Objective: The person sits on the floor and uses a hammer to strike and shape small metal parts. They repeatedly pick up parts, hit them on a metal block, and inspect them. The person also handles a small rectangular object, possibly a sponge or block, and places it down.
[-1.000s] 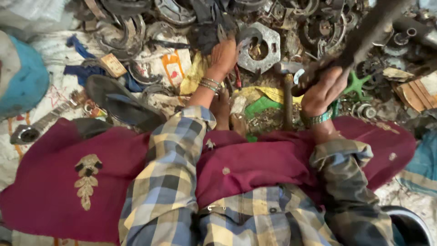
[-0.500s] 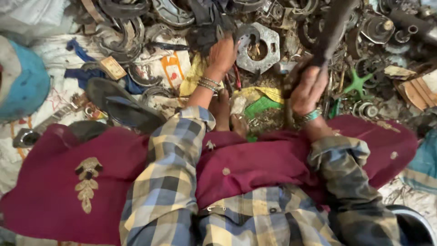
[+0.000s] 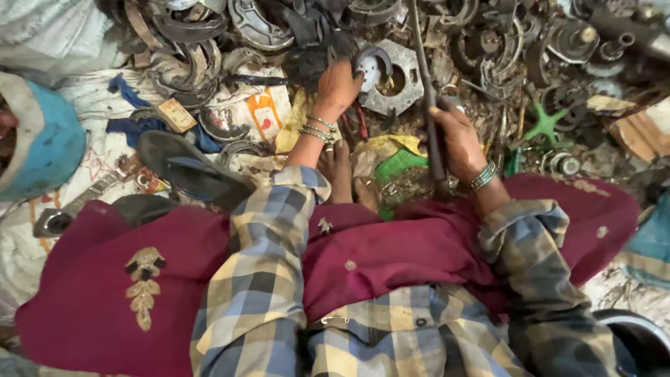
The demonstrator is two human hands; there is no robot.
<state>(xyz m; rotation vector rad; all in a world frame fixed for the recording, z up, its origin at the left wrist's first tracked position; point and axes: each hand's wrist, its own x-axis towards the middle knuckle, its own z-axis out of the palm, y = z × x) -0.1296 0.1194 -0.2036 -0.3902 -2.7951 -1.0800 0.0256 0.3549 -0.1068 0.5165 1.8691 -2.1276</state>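
My left hand point(image 3: 340, 87) lay palm-down on a dark scrap piece point(image 3: 307, 66) at the near edge of the scrap heap point(image 3: 488, 42), fingers curled on it; whether they were truly clamped, I could not tell. Just right of that hand sat a grey plate point(image 3: 408, 84), many-sided with a round hole, flat among the scrap.

My right hand point(image 3: 457, 139) was closed in a fist around a long dark rod point(image 3: 426, 84). The rod stood nearly upright, top end out of view, lower end below my fist near my foot point(image 3: 342, 174).

Bangles point(image 3: 319, 130) on the left wrist, a wristband point(image 3: 483, 176) on the right. A sandal point(image 3: 188, 171) lay to the left on the sacking point(image 3: 91, 153), a green star-shaped part point(image 3: 544, 124) to the right. Maroon cloth point(image 3: 391, 244) covered my lap.
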